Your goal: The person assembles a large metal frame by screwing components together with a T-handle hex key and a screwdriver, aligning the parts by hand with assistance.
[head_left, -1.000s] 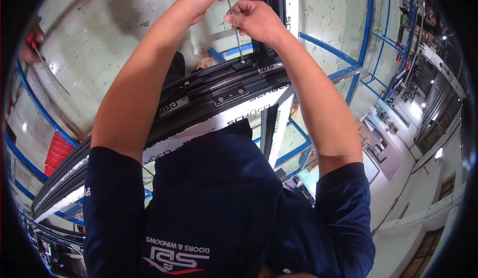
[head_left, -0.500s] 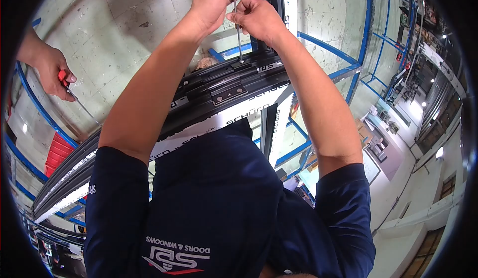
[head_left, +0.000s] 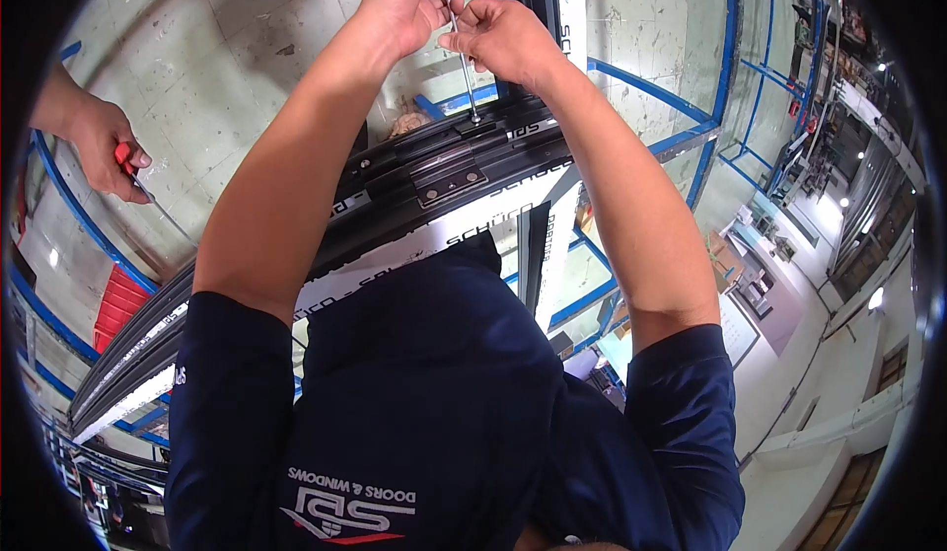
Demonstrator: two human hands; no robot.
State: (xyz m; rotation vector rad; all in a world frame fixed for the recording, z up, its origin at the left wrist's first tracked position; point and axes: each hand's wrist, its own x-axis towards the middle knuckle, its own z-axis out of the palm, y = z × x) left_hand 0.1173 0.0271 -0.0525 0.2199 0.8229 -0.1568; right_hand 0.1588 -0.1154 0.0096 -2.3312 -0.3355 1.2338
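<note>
My left hand (head_left: 397, 0) is closed around the red handle of a long screwdriver (head_left: 461, 58) at the top of the view. My right hand (head_left: 503, 36) pinches its thin metal shaft just below the handle. The screwdriver stands nearly upright, its tip resting on the top face of a dark aluminium frame profile (head_left: 395, 191). This profile runs diagonally from lower left to upper right. A small metal plate with two screws (head_left: 452, 184) sits on the profile just below the tip.
At the far left, another person's hand (head_left: 99, 146) holds a red-handled screwdriver against the same profile. Blue steel racks (head_left: 725, 68) stand to the right, and a red crate (head_left: 116, 304) lies on the concrete floor at lower left.
My left hand has shifted slightly on the red handle while the tip stays in the same spot. The other person's hand came down toward the profile and now holds still.
</note>
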